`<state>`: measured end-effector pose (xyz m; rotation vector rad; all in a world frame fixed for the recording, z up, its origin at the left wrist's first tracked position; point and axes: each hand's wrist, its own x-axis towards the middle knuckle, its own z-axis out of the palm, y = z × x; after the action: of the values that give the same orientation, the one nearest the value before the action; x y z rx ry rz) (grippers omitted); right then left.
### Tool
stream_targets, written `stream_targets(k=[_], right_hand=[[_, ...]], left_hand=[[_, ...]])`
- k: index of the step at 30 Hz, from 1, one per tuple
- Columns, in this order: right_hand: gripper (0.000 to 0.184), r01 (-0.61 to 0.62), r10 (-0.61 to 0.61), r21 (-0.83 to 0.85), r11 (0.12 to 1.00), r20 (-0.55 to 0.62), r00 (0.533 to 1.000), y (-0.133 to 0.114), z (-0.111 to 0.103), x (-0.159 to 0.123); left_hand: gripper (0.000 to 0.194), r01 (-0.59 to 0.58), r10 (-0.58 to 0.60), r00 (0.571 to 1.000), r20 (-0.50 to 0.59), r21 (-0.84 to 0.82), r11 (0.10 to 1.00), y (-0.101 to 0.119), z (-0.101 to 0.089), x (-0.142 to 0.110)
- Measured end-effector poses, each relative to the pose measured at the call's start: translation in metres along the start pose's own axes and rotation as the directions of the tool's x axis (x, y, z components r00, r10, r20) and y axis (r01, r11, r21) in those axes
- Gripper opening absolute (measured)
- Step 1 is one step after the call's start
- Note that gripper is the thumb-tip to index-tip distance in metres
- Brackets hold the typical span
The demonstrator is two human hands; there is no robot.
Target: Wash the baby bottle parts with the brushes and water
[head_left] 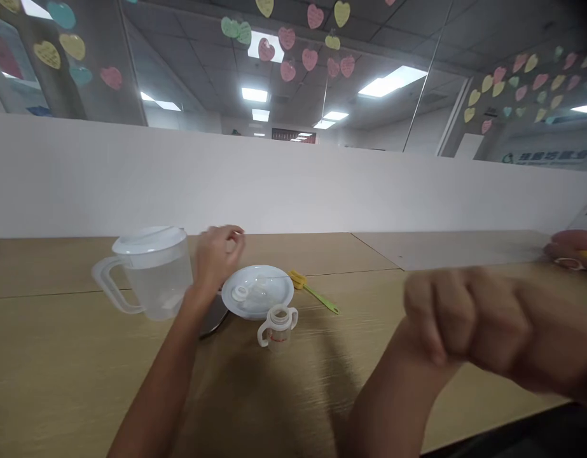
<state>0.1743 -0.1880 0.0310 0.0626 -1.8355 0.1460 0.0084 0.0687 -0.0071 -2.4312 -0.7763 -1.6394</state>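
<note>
Clear plastic jug with a white lid stands at the left of the table, just beside the person's left hand, whose fingers curl loosely, pinching nothing visible. The right hand, blurred, curls into a loose fist, apparently empty. A careless swing could tip the jug against the white plate. Beyond lie a wooden table, a white partition and paper hearts overhead.
</note>
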Motion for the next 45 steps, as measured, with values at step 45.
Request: stream_targets(k=[45], right_hand=[[0.025,-0.404,0.653,-0.528,-0.747,-0.469,-0.594,0.173,-0.092,-0.157]], left_hand=[[0.057,-0.068,-0.156,0.394,0.906,0.198,0.978,-0.036,0.048,-0.037]])
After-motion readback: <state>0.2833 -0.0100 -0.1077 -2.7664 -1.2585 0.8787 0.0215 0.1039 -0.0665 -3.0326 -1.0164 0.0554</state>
